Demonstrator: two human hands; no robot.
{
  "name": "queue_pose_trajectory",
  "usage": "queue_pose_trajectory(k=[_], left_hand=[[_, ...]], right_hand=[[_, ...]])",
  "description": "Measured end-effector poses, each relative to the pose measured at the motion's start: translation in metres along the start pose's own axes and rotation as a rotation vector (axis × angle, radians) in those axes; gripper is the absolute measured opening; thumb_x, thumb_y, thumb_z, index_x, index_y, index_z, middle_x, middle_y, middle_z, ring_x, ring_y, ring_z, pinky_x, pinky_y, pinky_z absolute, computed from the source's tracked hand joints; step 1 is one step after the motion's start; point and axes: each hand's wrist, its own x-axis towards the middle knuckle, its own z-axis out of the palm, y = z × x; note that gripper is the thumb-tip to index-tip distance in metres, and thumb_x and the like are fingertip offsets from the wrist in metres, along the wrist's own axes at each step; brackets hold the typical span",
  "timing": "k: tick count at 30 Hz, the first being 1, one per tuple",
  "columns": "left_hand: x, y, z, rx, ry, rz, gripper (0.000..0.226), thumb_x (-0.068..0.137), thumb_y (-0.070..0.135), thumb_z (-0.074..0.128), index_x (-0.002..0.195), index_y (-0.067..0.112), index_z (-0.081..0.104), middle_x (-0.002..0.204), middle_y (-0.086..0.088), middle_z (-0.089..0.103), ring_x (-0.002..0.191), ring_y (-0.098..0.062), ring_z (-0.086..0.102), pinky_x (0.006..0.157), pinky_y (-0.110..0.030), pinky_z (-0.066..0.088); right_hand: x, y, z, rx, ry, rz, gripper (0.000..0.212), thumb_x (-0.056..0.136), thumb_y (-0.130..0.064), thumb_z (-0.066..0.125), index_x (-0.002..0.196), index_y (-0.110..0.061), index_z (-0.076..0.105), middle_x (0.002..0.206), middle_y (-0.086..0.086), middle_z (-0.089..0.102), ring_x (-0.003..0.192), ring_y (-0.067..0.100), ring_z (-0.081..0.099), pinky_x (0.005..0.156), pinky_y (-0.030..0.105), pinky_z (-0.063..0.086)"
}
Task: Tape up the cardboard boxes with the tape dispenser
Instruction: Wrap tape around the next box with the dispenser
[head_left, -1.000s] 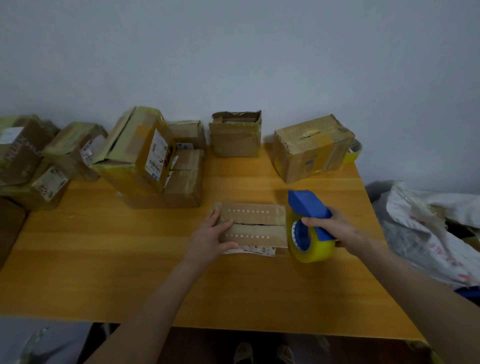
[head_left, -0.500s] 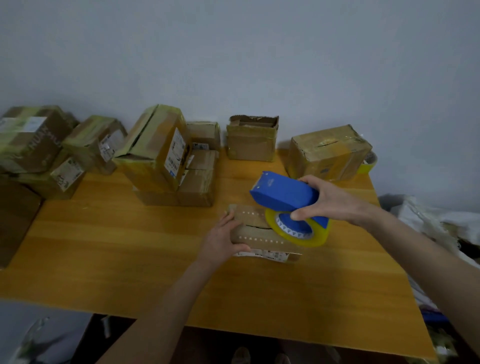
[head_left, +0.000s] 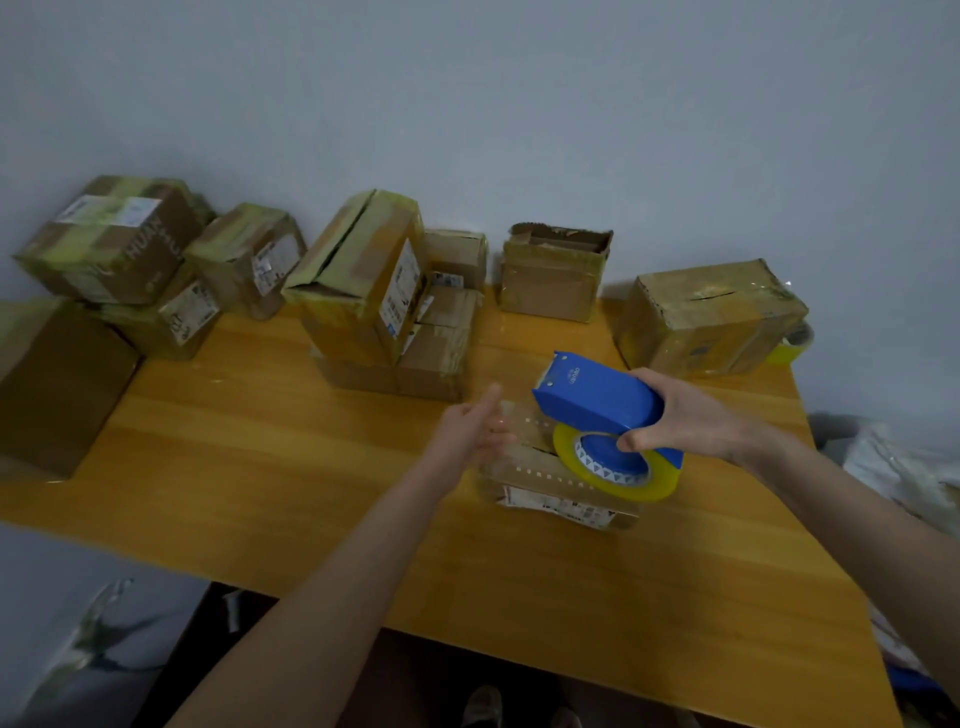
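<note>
Near the middle of the yellow wooden counter (head_left: 260, 467) lies a flat brown cardboard box (head_left: 545, 491) with a white label on its near side. Above its right half, the person's right grip (head_left: 685, 415) is wrapped around a blue plastic tape dispenser (head_left: 597, 397), thumb against the hub of its roll of yellow tape (head_left: 639, 491). The roll hides that part of the box top, and whether it touches the cardboard cannot be told. The left grip (head_left: 467, 431) is blurred, with its fingers straight and holding nothing, at the box's left end.

Just behind the box stands a stack of taped cardboard boxes (head_left: 363, 291), the upper one tilted with its top flaps parted. Farther back, against the grey wall (head_left: 519, 104), are an open-topped torn box (head_left: 553, 275) and, to the right, a taped square box (head_left: 711, 317) with a second yellow tape roll (head_left: 795, 345) beside it. More taped boxes (head_left: 171, 260) crowd the counter's left end. A white crumpled bag (head_left: 893, 467) lies off the right edge.
</note>
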Motion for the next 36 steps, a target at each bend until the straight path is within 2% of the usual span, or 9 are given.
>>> queue_pose_trajectory(k=[3, 5, 9, 12, 15, 21, 26, 32, 36], left_hand=[[-0.001, 0.011, 0.015, -0.078, -0.146, -0.132, 0.076, 0.089, 0.061, 0.049, 0.135, 0.0, 0.046, 0.128, -0.015, 0.06, 0.107, -0.025, 0.063, 0.083, -0.032, 0.057], [-0.003, 0.019, 0.023, -0.098, -0.18, -0.182, 0.078, 0.087, 0.065, 0.046, 0.134, 0.002, 0.048, 0.127, -0.011, 0.061, 0.108, -0.023, 0.062, 0.084, -0.032, 0.054], [0.0, 0.027, 0.026, -0.037, -0.132, -0.139, 0.047, 0.088, 0.057, 0.054, 0.104, 0.014, 0.064, 0.099, -0.001, 0.07, 0.094, -0.017, 0.062, 0.072, -0.027, 0.048], [0.001, 0.029, 0.021, 0.0, -0.094, -0.083, 0.025, 0.087, 0.035, 0.067, 0.098, 0.012, 0.066, 0.086, -0.001, 0.07, 0.083, -0.015, 0.061, 0.068, -0.025, 0.046], [0.0, 0.029, 0.019, 0.064, -0.024, -0.034, 0.008, 0.09, 0.022, 0.064, 0.087, 0.015, 0.065, 0.074, 0.001, 0.066, 0.074, -0.011, 0.056, 0.066, -0.024, 0.044], [0.008, 0.023, 0.008, 0.316, 0.137, 0.052, 0.013, 0.096, 0.015, 0.055, 0.088, 0.014, 0.065, 0.078, -0.001, 0.062, 0.073, -0.01, 0.057, 0.059, -0.022, 0.043], [0.008, 0.013, -0.005, 0.35, 0.172, 0.047, 0.016, 0.095, 0.018, 0.057, 0.088, 0.008, 0.067, 0.072, -0.003, 0.057, 0.068, -0.014, 0.05, 0.055, -0.024, 0.04], [0.01, 0.001, -0.061, 0.401, 0.305, -0.021, 0.028, 0.095, 0.022, 0.061, 0.07, 0.011, 0.058, 0.069, -0.004, 0.052, 0.065, -0.019, 0.048, 0.056, -0.03, 0.041], [0.018, -0.016, -0.059, 0.44, 0.331, -0.009, 0.032, 0.095, 0.022, 0.059, 0.066, 0.009, 0.056, 0.064, -0.003, 0.051, 0.058, -0.02, 0.045, 0.059, -0.033, 0.041]], right_hand=[[-0.005, 0.001, -0.002, 0.016, -0.008, -0.009, 0.059, 0.058, -0.026, 0.077, 0.11, -0.034, 0.051, 0.104, -0.006, 0.059, 0.088, 0.003, 0.06, 0.062, 0.012, 0.044], [-0.006, 0.002, -0.003, 0.003, -0.023, -0.017, 0.059, 0.055, -0.03, 0.074, 0.109, -0.035, 0.051, 0.106, -0.006, 0.059, 0.09, 0.003, 0.061, 0.064, 0.013, 0.044], [-0.003, 0.007, -0.004, 0.003, -0.041, -0.023, 0.06, 0.061, -0.024, 0.079, 0.112, -0.033, 0.05, 0.109, -0.002, 0.059, 0.095, 0.009, 0.061, 0.071, 0.021, 0.046], [0.0, 0.007, -0.004, -0.018, -0.045, -0.036, 0.057, 0.063, -0.02, 0.082, 0.11, -0.032, 0.051, 0.107, -0.002, 0.06, 0.093, 0.008, 0.061, 0.067, 0.017, 0.044], [0.005, 0.005, -0.003, -0.07, -0.049, -0.046, 0.055, 0.071, -0.014, 0.083, 0.111, -0.03, 0.049, 0.104, -0.005, 0.059, 0.091, 0.007, 0.06, 0.064, 0.014, 0.043], [0.009, -0.011, 0.007, -0.254, 0.01, -0.144, 0.073, 0.072, -0.022, 0.083, 0.13, -0.033, 0.04, 0.108, -0.01, 0.054, 0.096, 0.013, 0.057, 0.075, 0.022, 0.047], [0.011, -0.025, 0.01, -0.427, 0.033, -0.155, 0.074, 0.073, -0.037, 0.077, 0.137, -0.039, 0.04, 0.105, -0.013, 0.058, 0.095, 0.015, 0.06, 0.084, 0.04, 0.055], [0.007, -0.031, 0.0, -0.676, 0.032, -0.088, 0.076, 0.076, -0.049, 0.069, 0.142, -0.041, 0.034, 0.1, -0.014, 0.054, 0.088, 0.015, 0.055, 0.072, 0.032, 0.051], [0.006, -0.028, -0.003, -0.678, 0.011, -0.047, 0.076, 0.076, -0.048, 0.069, 0.142, -0.041, 0.033, 0.101, -0.013, 0.054, 0.09, 0.016, 0.055, 0.073, 0.032, 0.049]])
